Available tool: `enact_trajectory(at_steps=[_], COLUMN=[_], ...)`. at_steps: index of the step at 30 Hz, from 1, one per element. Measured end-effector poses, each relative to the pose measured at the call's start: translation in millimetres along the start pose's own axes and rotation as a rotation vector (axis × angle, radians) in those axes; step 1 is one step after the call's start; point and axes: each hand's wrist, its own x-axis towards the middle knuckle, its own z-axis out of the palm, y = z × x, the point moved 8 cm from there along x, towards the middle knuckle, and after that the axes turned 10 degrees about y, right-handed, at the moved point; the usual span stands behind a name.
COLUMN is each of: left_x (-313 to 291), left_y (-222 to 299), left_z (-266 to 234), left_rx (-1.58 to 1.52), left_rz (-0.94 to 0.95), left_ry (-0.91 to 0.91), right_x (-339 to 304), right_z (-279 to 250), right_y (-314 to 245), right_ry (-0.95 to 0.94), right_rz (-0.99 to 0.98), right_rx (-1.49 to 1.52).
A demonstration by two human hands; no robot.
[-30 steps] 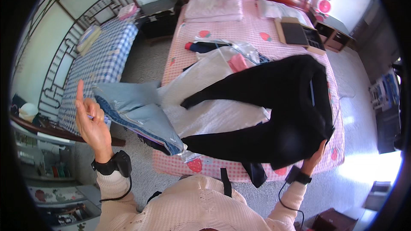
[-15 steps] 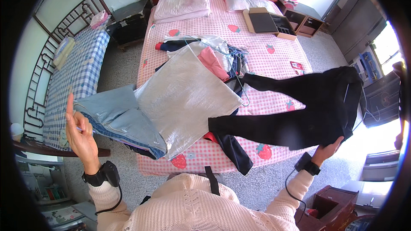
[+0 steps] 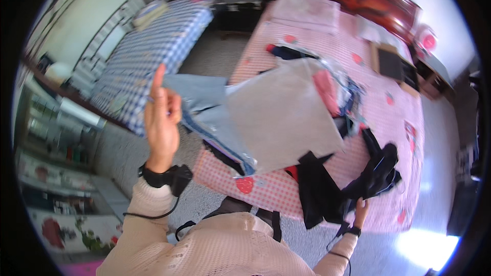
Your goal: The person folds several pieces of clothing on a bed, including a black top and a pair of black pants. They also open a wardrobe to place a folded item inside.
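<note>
My left hand (image 3: 162,128) is raised at the left, index finger pointing up and the other fingers curled round a thin purple hanger, of which only slivers show. Light blue jeans (image 3: 204,99) hang out from it toward the bed. A pale silvery square cloth (image 3: 284,115) lies next to and partly against the jeans. Low on the right, my right hand (image 3: 361,212) grips the edge of black trousers (image 3: 322,189), bunched on the bed's near side. The hanger seen in them earlier is hidden now. Motion blurs the picture.
A pink checked bed (image 3: 266,184) bears a heap of clothes with a pink garment (image 3: 327,92), pillows (image 3: 307,13) and an open box (image 3: 391,66). A blue checked bed (image 3: 148,53) stands left, a dark chest (image 3: 240,10) between them. A glass-fronted cabinet (image 3: 59,128) is at lower left.
My view has swung left. My right hand has lowered and come inward, and the black trousers, spread out and held up before, are now crumpled on the bed. My left hand keeps its grip.
</note>
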Motion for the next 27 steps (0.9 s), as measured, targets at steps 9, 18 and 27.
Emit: enact_trajectory(at_steps=[9, 18, 27], left_x=[-12, -28, -45], left_y=[33, 82, 128], left_z=[-101, -312, -533], left_rx=[-0.155, -0.126, -0.245], left_rz=[0.025, 0.221, 0.227], left_ry=[0.320, 0.395, 0.340], right_x=[-209, -551, -698], right_z=[85, 136, 191], right_y=[-402, -585, -667], right_ry=[-0.603, -0.911, -1.043], right_rz=[-0.813, -1.636, -1.661], right_rx=[0.361, 0.384, 0.729])
